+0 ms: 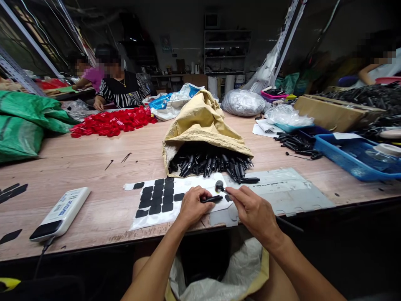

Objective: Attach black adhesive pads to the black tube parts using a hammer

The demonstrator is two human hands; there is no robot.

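My left hand (194,205) is closed around a slim black plastic part (212,199) shaped like a pen, lying level just above the table's front edge. In my right hand (255,211) is what looks like a small hammer, its rounded dark head (219,186) just above the part's tip; a dark handle (290,224) sticks out behind the hand. Beneath my hands lies a white sheet (184,213) with rows of black rounded-square stickers (156,200). A grey plate (282,192) adjoins it on the right. Beyond, a yellow sack (203,121) spills similar black parts (213,163).
A white power bank (62,213) with a cable lies left. Red pieces (112,121) and green bags (28,121) are farther left. A blue basket (351,161) stands right. An open sack (219,288) sits at my lap. Co-workers (120,85) sit across the table.
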